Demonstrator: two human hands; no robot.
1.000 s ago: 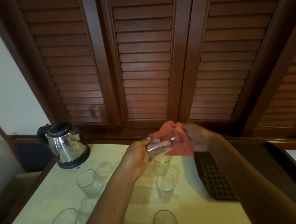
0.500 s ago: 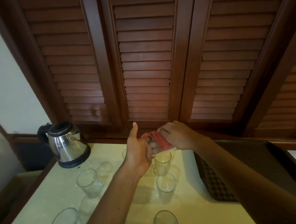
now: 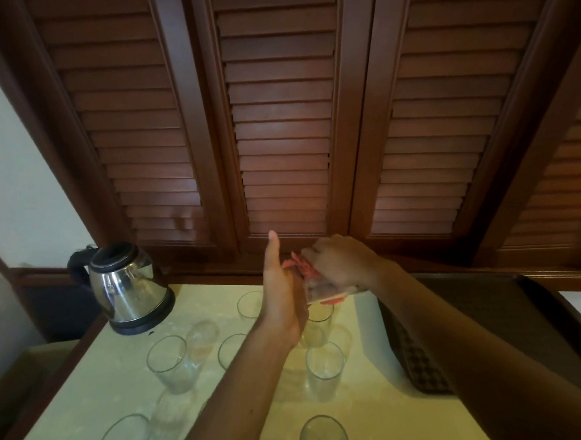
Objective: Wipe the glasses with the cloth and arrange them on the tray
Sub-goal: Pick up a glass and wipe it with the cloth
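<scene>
Both hands meet above the back of the pale countertop. Her left hand holds a clear glass on its side, thumb sticking straight up, while the right hand grips a pink cloth bunched against the glass, a scrap of it showing below the glass too. Beneath them more empty glasses stand upright on the counter: one directly under the hands, another just in front of it, one near the front edge, and several to the left. A dark patterned tray sits to the right, partly hidden by the right forearm. A steel electric kettle stands at the back left, below brown louvered doors.
</scene>
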